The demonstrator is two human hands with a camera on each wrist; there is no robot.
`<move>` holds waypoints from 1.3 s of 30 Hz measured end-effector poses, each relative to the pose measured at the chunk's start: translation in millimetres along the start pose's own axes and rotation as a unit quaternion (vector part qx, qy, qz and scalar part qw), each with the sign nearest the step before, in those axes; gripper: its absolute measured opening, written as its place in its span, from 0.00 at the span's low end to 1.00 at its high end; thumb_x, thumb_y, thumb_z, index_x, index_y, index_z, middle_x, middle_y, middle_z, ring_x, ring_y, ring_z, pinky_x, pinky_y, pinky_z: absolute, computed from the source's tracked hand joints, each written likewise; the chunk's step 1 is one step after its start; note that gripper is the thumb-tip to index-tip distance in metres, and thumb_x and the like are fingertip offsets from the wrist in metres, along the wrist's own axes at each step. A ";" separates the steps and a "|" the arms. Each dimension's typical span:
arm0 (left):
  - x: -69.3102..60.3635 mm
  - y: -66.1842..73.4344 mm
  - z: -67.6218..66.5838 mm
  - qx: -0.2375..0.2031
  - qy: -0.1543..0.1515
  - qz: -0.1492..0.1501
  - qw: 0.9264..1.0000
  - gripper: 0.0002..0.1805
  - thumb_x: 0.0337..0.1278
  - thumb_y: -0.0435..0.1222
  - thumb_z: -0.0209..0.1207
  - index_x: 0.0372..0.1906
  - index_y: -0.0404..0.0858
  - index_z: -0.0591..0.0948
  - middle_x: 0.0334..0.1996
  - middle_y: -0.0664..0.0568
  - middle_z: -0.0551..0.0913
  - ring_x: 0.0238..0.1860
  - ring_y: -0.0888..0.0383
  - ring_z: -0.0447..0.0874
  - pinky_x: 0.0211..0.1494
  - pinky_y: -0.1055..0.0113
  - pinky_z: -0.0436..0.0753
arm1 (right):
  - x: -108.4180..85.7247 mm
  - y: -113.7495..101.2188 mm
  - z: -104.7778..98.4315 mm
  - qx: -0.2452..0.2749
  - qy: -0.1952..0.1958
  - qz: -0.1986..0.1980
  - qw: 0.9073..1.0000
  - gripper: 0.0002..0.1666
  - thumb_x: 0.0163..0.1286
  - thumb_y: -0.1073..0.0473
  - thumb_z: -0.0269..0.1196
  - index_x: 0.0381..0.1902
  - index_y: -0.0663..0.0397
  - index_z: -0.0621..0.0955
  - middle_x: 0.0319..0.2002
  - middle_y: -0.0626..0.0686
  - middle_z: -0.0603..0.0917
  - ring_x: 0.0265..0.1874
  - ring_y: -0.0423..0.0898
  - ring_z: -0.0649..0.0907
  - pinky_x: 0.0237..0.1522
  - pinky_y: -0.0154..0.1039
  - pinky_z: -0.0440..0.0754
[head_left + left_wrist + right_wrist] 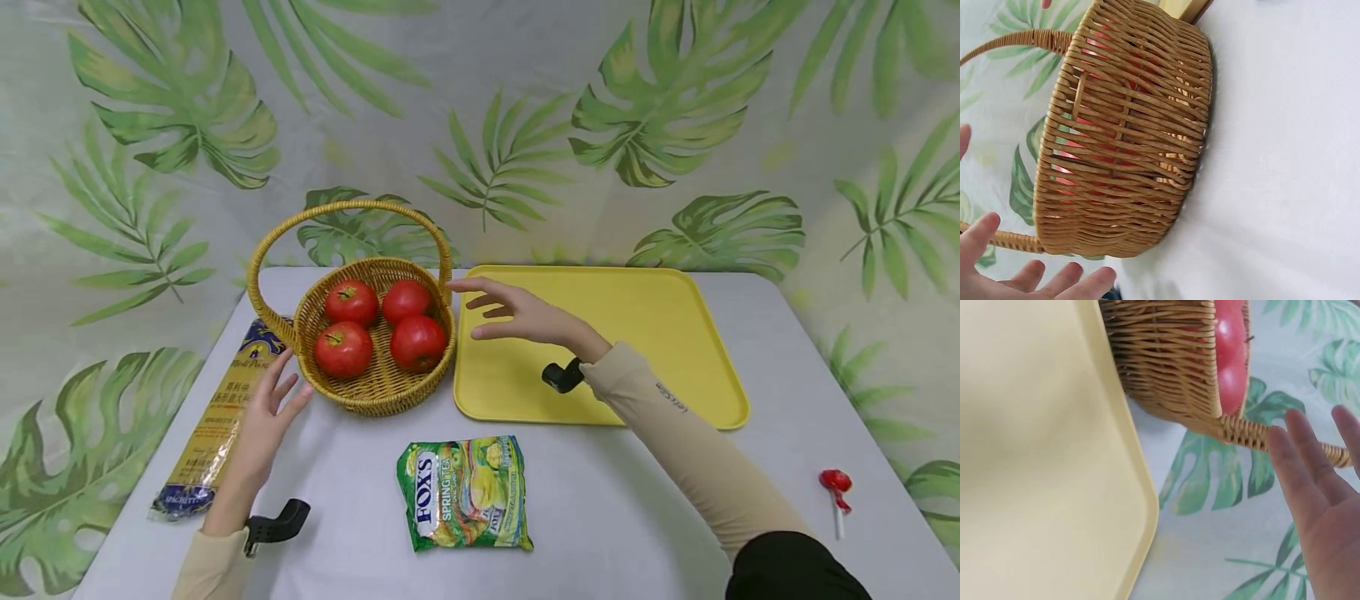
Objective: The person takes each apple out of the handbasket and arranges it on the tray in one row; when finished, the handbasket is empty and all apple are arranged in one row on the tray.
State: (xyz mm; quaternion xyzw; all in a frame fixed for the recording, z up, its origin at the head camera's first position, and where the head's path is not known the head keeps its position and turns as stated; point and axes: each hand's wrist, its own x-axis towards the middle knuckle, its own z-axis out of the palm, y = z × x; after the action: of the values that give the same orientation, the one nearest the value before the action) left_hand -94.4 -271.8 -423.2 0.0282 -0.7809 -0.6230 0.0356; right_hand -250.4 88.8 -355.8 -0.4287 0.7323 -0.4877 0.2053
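Observation:
A round wicker basket [382, 400] with a tall arched handle [352, 205] holds several red apples [343, 350]. At its left side is my left hand [270, 412], fingers spread and relaxed, holding nothing. My right hand [517, 312] reaches in from the right above a yellow tray [600, 350]. Its fingers are loosely extended, with the fingertips by the right foot of the handle; whether they touch it I cannot tell. In the left wrist view, the left fingertips [1100, 279] lie beside the basket wall [1129, 137]. The right wrist view shows an open palm [1335, 531] near the handle.
A long spaghetti packet [213, 429] lies left of the basket, partly behind my left hand. A green Fox's candy bag [467, 493] lies at the front middle. A red lollipop [836, 487] is at far right. A leaf-print cloth [510, 158] hangs behind the white table.

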 end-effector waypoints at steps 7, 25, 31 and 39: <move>9.2 -13.9 0.8 -0.059 -0.041 -0.042 0.997 0.43 0.67 0.34 0.54 0.77 0.53 0.42 0.76 0.51 0.30 0.71 0.36 0.44 0.68 0.45 0.54 | 30.2 3.9 9.0 -0.018 -0.050 0.010 0.999 0.35 0.67 0.56 0.62 0.70 0.47 0.66 0.69 0.50 0.64 0.62 0.59 0.67 0.62 0.57 0.64; 26.6 -19.2 8.1 -0.086 -0.043 -0.085 0.992 0.46 0.65 0.30 0.55 0.77 0.54 0.41 0.75 0.54 0.30 0.69 0.38 0.45 0.69 0.51 0.60 | 85.2 -6.7 45.0 -0.209 -0.166 0.104 0.958 0.32 0.62 0.65 0.61 0.65 0.47 0.73 0.71 0.56 0.58 0.67 0.52 0.60 0.63 0.46 0.65; 26.4 -19.3 10.2 -0.106 -0.046 -0.084 0.990 0.45 0.66 0.29 0.54 0.77 0.53 0.41 0.75 0.53 0.27 0.70 0.36 0.42 0.69 0.43 0.54 | 96.9 -11.7 56.0 -0.293 -0.194 0.131 0.927 0.31 0.62 0.68 0.61 0.64 0.44 0.75 0.71 0.56 0.56 0.66 0.55 0.61 0.62 0.45 0.65; 24.9 -21.1 11.1 -0.113 -0.048 -0.080 0.989 0.45 0.66 0.29 0.53 0.77 0.53 0.40 0.75 0.54 0.26 0.70 0.36 0.40 0.70 0.44 0.53 | 101.4 -8.1 64.5 -0.368 -0.191 0.146 0.898 0.29 0.65 0.67 0.61 0.61 0.35 0.77 0.70 0.52 0.56 0.66 0.54 0.60 0.64 0.51 0.61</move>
State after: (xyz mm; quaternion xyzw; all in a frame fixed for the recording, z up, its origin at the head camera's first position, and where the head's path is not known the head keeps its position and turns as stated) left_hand -120.3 -268.0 -445.8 0.0569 -0.7012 -0.7090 -0.0490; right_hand -256.0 -31.1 -365.1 -0.4470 0.8606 -0.0566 0.2375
